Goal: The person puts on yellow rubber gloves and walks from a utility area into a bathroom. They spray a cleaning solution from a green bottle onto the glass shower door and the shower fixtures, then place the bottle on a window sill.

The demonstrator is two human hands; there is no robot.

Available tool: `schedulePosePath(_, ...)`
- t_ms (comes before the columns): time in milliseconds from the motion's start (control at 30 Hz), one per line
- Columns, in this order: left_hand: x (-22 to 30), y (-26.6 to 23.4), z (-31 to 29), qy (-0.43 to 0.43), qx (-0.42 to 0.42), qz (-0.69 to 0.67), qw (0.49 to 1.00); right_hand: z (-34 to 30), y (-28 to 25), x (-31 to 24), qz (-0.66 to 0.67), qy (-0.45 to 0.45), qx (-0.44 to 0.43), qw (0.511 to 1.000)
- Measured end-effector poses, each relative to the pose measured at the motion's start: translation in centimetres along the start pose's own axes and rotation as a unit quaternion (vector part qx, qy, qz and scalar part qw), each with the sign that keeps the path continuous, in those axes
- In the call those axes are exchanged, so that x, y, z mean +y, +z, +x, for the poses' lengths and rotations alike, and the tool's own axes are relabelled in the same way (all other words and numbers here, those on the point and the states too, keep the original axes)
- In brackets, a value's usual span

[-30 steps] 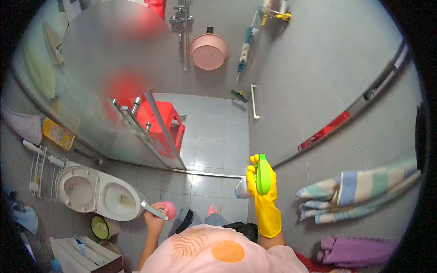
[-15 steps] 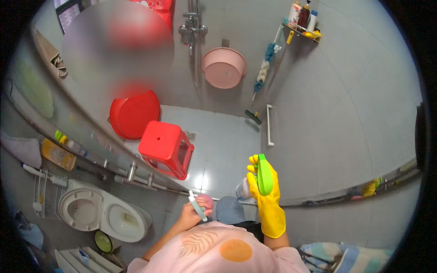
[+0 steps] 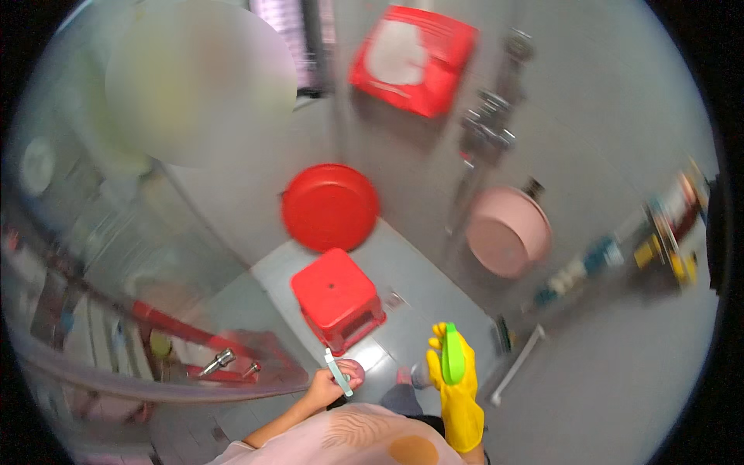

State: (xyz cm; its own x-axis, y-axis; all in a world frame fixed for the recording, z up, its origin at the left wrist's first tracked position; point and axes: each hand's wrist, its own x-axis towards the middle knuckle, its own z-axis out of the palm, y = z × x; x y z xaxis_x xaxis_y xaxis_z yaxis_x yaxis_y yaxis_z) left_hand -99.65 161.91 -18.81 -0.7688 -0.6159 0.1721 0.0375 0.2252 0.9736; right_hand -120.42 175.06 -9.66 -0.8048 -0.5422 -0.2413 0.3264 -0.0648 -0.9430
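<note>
My left hand (image 3: 324,385) is bare and closed around a slim pale grey-green handle (image 3: 339,373) with a whitish tip. Beside its fingers shows a pinkish rounded thing (image 3: 356,375); I cannot tell whether it belongs to the handle. A yellow rubber glove covers my right hand (image 3: 463,411), whose fingers wrap round a spray bottle with a bright green head (image 3: 452,360). The clear bottle body is mostly hidden behind the glove. Ahead of my left hand stands a red plastic stool (image 3: 335,291) on the pale shower floor.
Behind the stool a red basin (image 3: 331,208) leans at the wall. A pink basin (image 3: 508,232) and a red bag (image 3: 416,58) hang beside the shower fittings (image 3: 488,120). To the right are a white bar (image 3: 518,364) and a corner shelf (image 3: 668,240). The curved glass door's handle (image 3: 218,362) is at left.
My view has turned left and moved into the shower area, so the stool and basins appear farther right. The toilet has left clear view. Both hands keep their holds.
</note>
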Motion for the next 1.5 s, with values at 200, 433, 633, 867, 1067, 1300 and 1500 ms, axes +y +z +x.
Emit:
schedulePosePath(200, 0.5, 1.3, 2.8, -0.028, 0.229, 0.017, 0.973, 9.2, 2.3, -3.3, -0.032, 0.104, -0.132, 0.985)
schedulePosePath(433, 1.0, 2.3, 5.5, -0.072, 0.376, 0.08, 0.92, 16.7, 8.3, -5.1, 0.041, 0.329, -0.218, 0.918)
schedulePosePath(633, -0.7, 1.8, 8.0, -0.086, 0.409, 0.031, 0.908, 20.2, 12.5, -2.9, -0.086, 0.027, -0.441, 0.893)
schedulePosePath(867, -0.5, 3.1, 9.6, -0.091, 0.515, 0.035, 0.851, 26.5, 19.9, 0.6, -0.037, 0.362, -0.47, 0.804)
schedulePosePath(1067, 4.4, 6.7, 11.4, -0.091, 0.746, 0.116, 0.65, 29.8, 21.0, 0.3, -0.166, -0.251, -0.69, 0.658)
schedulePosePath(1300, 10.0, 11.2, 11.9, -0.054, 0.891, 0.113, 0.435, 29.0, 23.4, -3.1, -0.033, 0.022, -0.763, 0.646)
schedulePosePath(1500, 11.4, 16.0, 10.0, -0.033, 0.922, 0.148, 0.357, 23.7, 28.8, -10.6, -0.081, 0.32, -0.767, 0.55)
